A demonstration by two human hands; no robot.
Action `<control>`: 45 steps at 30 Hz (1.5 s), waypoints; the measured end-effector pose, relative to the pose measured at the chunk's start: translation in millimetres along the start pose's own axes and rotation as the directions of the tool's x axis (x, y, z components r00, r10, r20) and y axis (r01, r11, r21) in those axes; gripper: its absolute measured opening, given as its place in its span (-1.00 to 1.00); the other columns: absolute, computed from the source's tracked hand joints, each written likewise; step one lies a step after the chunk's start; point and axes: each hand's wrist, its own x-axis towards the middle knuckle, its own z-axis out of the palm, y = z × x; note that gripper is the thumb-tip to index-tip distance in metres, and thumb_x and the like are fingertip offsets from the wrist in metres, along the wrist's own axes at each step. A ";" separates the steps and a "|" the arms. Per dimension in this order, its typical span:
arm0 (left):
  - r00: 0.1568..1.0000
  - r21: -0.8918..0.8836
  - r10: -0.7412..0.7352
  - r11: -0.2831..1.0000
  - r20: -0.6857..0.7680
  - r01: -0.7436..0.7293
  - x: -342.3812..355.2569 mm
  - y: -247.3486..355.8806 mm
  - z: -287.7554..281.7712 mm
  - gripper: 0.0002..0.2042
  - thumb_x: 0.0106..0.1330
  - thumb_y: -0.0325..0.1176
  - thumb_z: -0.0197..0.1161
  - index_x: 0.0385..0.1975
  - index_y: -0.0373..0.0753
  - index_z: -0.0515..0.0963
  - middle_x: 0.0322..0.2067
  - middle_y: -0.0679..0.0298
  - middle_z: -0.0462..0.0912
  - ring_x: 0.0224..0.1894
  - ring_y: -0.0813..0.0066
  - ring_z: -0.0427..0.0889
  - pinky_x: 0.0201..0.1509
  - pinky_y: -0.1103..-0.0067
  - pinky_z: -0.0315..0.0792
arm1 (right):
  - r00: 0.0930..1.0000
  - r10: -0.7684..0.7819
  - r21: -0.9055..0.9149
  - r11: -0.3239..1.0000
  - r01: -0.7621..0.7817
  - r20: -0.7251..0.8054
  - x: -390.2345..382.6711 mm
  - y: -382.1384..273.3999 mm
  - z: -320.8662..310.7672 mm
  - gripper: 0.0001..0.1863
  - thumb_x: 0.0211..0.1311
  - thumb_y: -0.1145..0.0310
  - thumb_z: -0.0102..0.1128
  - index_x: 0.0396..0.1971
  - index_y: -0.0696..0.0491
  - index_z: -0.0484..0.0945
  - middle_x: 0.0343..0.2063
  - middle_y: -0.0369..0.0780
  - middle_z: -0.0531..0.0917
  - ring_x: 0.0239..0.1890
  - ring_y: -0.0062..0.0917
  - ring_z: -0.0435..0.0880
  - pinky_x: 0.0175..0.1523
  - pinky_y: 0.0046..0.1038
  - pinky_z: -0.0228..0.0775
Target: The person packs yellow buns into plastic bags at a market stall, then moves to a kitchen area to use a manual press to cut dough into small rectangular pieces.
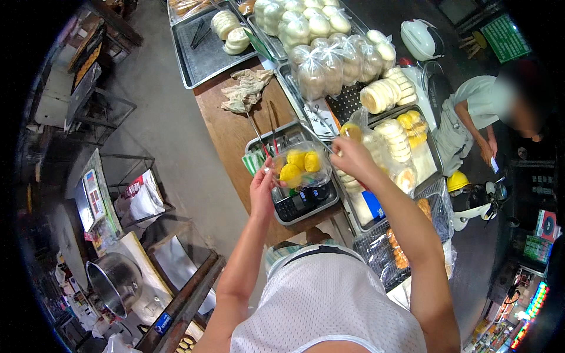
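My left hand (263, 183) is closed on the edge of a clear plastic bag (322, 172). Several yellow buns (291, 173) lie inside the bag, which is over a grey metal tray (286, 222). To its right, my right hand (352, 156) is raised with its fingers curled in; what they grip, if anything, is hidden. Just beyond that hand shows another yellow bun (351, 130) under clear plastic. Beneath the bag, a black keypad device (292, 206) sits in the tray. Thin tongs with red parts (272, 132) stick out past the tray's far edge.
Bagged white buns (321, 22) and brown buns (318, 67) fill the far trays. A crumpled cloth (247, 90) lies on the wooden table (220, 126). Fried pastries (398, 250) sit at the right under plastic. Across the trays stands another person (471, 112). A scale (92, 199) stands left.
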 end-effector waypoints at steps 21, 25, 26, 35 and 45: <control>0.996 0.030 -0.022 0.999 0.083 0.019 -7.5 8.4 16.5 -0.87 0.51 -0.36 0.15 -0.17 -0.28 0.55 0.35 0.21 0.43 -0.20 0.56 0.64 -0.06 0.51 0.59 | 0.951 0.218 -0.165 0.952 -0.256 -0.220 -22.4 37.4 116.6 -0.58 0.20 0.19 0.37 -0.05 0.09 0.51 -0.13 -0.05 0.60 -0.07 -0.01 0.65 -0.08 -0.06 0.51; 0.994 0.028 -0.018 1.000 0.111 0.015 -10.9 20.8 13.1 -0.85 0.51 -0.34 0.15 -0.14 -0.28 0.56 0.29 0.19 0.50 -0.20 0.54 0.63 -0.04 0.48 0.59 | 0.894 0.359 0.189 0.929 -0.317 -0.267 -20.3 28.1 112.3 -0.72 0.31 0.20 0.26 -0.22 0.13 0.55 -0.36 -0.08 0.68 -0.28 -0.06 0.70 -0.17 -0.12 0.53; 0.993 0.023 -0.005 1.000 0.117 0.003 -15.5 26.3 9.4 -0.84 0.51 -0.33 0.15 -0.13 -0.28 0.57 0.27 0.19 0.51 -0.20 0.53 0.63 -0.04 0.48 0.59 | 0.889 0.341 0.265 0.927 -0.265 -0.305 -24.5 15.2 105.1 -0.72 0.34 0.21 0.23 -0.28 0.17 0.56 -0.44 -0.08 0.70 -0.31 -0.12 0.73 -0.20 -0.13 0.53; 0.982 0.116 -0.065 0.992 0.178 0.045 -14.1 26.3 15.4 -0.81 0.49 -0.32 0.20 -0.08 -0.30 0.61 -0.01 0.25 0.66 -0.24 0.54 0.62 -0.07 0.50 0.57 | 0.837 0.519 0.978 0.008 -0.209 0.175 -33.5 27.4 96.0 -0.81 0.55 0.26 0.03 -0.15 0.07 0.50 -0.28 -0.25 0.69 -0.21 -0.55 0.71 -0.09 -0.48 0.57; 0.965 0.226 -0.020 0.973 0.262 -0.042 -27.3 59.4 51.2 -0.81 0.47 -0.34 0.19 -0.11 -0.32 0.60 -0.04 0.26 0.67 -0.30 0.59 0.58 -0.11 0.59 0.50 | 0.986 0.117 0.992 0.001 -0.123 0.122 -35.1 -25.5 67.7 -0.84 0.55 0.33 0.02 -0.25 0.06 0.52 -0.40 -0.34 0.58 -0.37 -0.65 0.53 -0.17 -0.54 0.42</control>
